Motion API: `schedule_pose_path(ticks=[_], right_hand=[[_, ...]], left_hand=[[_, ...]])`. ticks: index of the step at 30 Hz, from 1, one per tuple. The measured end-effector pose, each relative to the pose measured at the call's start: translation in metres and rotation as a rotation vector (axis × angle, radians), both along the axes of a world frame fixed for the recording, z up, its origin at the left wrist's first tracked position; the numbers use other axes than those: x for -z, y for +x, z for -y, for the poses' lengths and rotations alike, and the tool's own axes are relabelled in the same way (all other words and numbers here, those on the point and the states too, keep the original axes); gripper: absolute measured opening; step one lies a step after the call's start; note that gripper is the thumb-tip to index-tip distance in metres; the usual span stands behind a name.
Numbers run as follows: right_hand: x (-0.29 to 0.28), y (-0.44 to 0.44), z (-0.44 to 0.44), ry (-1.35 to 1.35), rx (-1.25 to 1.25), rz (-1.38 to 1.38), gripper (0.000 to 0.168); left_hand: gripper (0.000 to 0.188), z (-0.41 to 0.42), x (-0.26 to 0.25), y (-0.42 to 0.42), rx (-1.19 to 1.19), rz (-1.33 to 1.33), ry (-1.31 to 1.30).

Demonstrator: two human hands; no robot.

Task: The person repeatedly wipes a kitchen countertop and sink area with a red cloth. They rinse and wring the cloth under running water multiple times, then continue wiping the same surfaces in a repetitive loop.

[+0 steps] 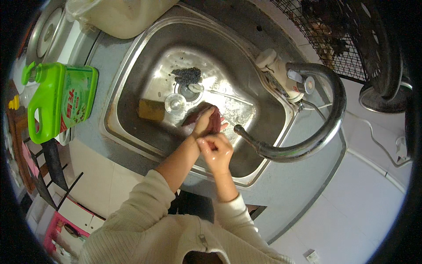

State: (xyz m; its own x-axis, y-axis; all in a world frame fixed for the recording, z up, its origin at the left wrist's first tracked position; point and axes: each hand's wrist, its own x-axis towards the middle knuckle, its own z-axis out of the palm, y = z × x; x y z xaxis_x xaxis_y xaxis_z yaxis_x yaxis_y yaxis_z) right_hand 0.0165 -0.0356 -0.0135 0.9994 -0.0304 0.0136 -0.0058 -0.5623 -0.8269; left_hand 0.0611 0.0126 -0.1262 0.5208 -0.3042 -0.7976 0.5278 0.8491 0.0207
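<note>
Over the stainless steel sink (141, 132), my left hand (206, 122) holds a wet dark red cloth (214, 120). My right hand (217, 151) is closed on part of what looks like the same cloth, close to my left wrist. Just to the right, the tip of the curved metal faucet (242, 132) points at the cloth, with a thin stream of water reaching it. On the sink floor beyond lie a clear glass cup (175, 103), a brown sponge (151, 110), a dark mesh-like scouring pad (187, 76) and a white spoon (196, 87) near the drain.
A green detergent jug (62, 99) stands on the counter at the left. A large pale container (122, 16) overhangs the sink's upper left rim. Behind the faucet base is a cream-coloured canister (275, 71). A black wire rack (329, 43) stands at the upper right.
</note>
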Motion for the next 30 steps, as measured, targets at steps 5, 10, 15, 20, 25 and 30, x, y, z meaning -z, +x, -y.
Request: schedule_pose_path(ticks=[5,10,15,20,25,30], right_hand=[[0.044,0.01,0.007,-0.186,-0.039,0.159,0.026],[0.067,0.052,0.034,0.015,0.342,-0.02,0.024],[0.036,0.015,-0.007,-0.019,0.293,-0.073,0.028],[0.098,0.063,0.064,-0.324,0.15,-0.271,0.035],[0.053,0.074,0.076,0.476,-0.127,-0.701,0.06],[0.049,0.109,0.055,-0.468,-0.102,-0.427,0.028]], left_hand=[[0.017,0.002,0.022,-0.033,-0.039,0.219,-0.055],[0.02,0.016,-0.027,-0.012,0.061,0.027,0.15],[0.008,-0.007,-0.01,-0.007,0.049,0.299,0.093],[0.014,-0.009,-0.043,-0.003,0.263,0.182,0.423],[0.031,-0.024,-0.056,0.017,0.488,0.461,0.529],[0.05,-0.029,-0.068,0.014,0.359,0.445,0.6]])
